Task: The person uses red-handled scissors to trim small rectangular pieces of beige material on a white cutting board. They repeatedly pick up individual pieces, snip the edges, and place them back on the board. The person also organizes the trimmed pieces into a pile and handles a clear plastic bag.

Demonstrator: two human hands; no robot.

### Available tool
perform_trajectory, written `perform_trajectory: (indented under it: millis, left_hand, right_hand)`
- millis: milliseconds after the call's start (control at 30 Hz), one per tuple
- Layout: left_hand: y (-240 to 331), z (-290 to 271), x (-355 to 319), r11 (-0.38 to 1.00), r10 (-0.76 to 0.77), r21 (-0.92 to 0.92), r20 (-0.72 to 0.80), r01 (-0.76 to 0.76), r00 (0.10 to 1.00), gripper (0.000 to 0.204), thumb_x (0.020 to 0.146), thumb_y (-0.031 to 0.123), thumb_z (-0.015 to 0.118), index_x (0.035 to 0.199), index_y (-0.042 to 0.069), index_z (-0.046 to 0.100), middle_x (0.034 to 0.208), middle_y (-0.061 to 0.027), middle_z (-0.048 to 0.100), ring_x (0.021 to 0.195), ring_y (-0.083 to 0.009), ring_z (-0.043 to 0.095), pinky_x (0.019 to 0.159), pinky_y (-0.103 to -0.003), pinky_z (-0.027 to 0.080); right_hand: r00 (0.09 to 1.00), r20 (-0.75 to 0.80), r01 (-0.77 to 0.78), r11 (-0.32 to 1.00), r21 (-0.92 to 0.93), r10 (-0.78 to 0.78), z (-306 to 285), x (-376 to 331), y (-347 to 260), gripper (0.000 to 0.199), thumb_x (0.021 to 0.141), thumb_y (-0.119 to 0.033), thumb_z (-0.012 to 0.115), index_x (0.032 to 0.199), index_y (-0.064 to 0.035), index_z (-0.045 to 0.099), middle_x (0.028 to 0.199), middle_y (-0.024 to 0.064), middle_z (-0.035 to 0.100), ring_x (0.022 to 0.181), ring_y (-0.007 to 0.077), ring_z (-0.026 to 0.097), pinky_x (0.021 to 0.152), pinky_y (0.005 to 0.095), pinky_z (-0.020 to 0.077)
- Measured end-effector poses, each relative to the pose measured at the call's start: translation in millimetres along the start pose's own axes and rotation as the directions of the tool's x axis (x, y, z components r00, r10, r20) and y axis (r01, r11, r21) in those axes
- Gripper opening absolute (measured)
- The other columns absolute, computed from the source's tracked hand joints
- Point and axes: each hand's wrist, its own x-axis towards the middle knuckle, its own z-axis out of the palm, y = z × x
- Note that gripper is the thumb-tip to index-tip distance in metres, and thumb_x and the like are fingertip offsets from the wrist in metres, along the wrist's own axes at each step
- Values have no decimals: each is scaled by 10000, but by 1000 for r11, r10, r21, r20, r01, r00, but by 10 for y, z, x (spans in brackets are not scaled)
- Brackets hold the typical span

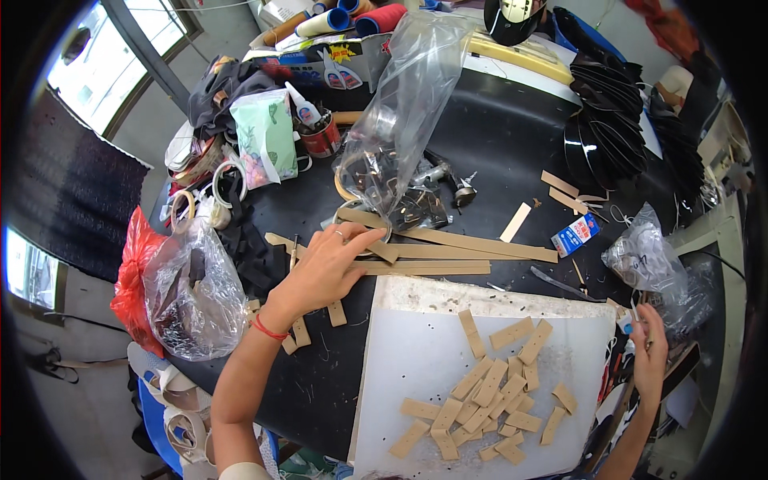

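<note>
My left hand [332, 260] reaches over several long tan strips [448, 251] on the black tabletop. Its fingers are stretched out across the strips' left ends, with the thumb apart from them. A short tan strip end [382, 251] shows under the fingertips. At the right edge of the white board, my right hand [650, 344] is curled closed around a slim object, whose kind I cannot make out. Many small tan pieces with holes [488, 392] lie loosely heaped on the white board [400, 336].
Past the strips lies a clear plastic bag [400, 120] with dark parts. A blue-and-white packet [574, 234] sits right of them. Stacked black sheets [604, 120] stand at the far right. Red [138, 276] and clear bags [196, 296] crowd the left edge. Thread spools [380, 20] are at the back.
</note>
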Motion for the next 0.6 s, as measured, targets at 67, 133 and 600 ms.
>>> perform_trajectory:
  millis: [67, 133, 600]
  left_hand:
    - [-7, 107, 29, 991, 54, 127, -6, -52, 999, 316, 802, 81, 637, 1110, 111, 569, 1169, -71, 514, 1066, -260, 482, 901, -377, 351]
    - [-40, 288, 41, 959, 155, 250, -79, -131, 985, 278, 819, 77, 616, 1090, 116, 573, 1169, -69, 513, 1057, -251, 483, 889, -370, 353]
    - [295, 413, -882, 939, -139, 286, -192, 190, 972, 427, 860, 251, 615, 1235, 75, 513, 1318, -121, 474, 1305, -310, 363, 1059, -587, 203]
  right_hand:
    - [999, 36, -43, 994, 105, 39, 87, -5, -209, 307, 956, -130, 480, 1216, 29, 517, 1259, 148, 519, 1019, 219, 584, 900, 316, 439]
    - [998, 61, 9, 997, 73, -14, 107, -4, -345, 306, 958, -128, 476, 1217, 30, 517, 1250, 149, 525, 1009, 216, 591, 896, 316, 441]
    - [992, -74, 106, 993, 48, -102, 130, -1270, -649, 215, 900, -12, 493, 1082, 64, 577, 1107, 167, 602, 992, 262, 596, 871, 323, 455]
